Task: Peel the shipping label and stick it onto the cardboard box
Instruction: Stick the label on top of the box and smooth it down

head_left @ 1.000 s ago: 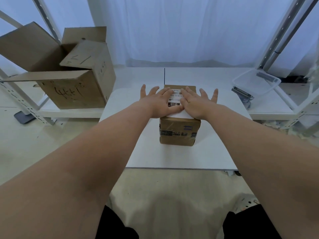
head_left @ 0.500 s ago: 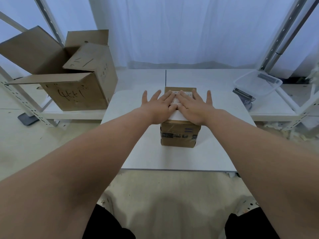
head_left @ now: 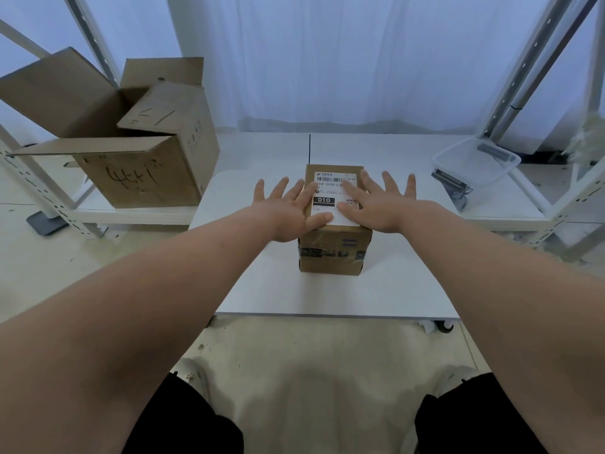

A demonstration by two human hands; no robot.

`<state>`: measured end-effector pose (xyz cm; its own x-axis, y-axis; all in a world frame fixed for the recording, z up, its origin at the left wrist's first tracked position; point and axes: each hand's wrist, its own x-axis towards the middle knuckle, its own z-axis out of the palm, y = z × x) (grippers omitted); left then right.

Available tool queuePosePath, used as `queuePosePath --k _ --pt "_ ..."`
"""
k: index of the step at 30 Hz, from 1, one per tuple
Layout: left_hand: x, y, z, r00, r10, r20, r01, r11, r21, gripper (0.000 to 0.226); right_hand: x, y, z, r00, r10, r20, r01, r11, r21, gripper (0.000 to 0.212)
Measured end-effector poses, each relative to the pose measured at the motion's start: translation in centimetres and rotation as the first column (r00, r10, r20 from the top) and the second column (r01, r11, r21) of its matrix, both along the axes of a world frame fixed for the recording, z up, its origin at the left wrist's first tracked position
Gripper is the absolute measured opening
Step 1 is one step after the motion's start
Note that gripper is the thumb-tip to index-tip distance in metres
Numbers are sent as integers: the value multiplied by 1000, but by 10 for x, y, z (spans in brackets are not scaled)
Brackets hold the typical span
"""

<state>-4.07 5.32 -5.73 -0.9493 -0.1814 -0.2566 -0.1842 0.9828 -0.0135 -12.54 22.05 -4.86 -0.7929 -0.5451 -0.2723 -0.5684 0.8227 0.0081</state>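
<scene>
The shipping label (head_left: 334, 198) is pressed flat atop the cardboard box (head_left: 332, 250), mid-table (head_left: 327, 296). The left hand (head_left: 288, 209) and right hand (head_left: 379, 204) are spread, palms down, at its sides. Edges and corners should be rubbed outward.

Left hand (head_left: 285, 209) covers the left edge of the shipping label (head_left: 333, 198), right hand (head_left: 379, 204) covers its right edge & most of the QR code; small print under the barcode too small to read. Whether palms press or just rest on the cardboard box (head_left: 334, 247): can't tell. Tape text on box front blurred. Contents of clear plastic tub (head_left: 476, 162) at right unclear. Open carton (head_left: 131, 152) interior hidden by flaps. Both forearms cut off by frame edges
</scene>
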Motion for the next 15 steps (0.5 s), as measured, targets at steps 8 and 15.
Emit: queuePosePath --k 8,15 --pt "1 -17 8 996 66 61 -77 973 216 62 9 24 6 994 -65 90 71 995 -64 56" --pt "3 2 14 952 -189 -239 220 969 109 52 13 8 1 991 92 -97 -104 986 -128 52"
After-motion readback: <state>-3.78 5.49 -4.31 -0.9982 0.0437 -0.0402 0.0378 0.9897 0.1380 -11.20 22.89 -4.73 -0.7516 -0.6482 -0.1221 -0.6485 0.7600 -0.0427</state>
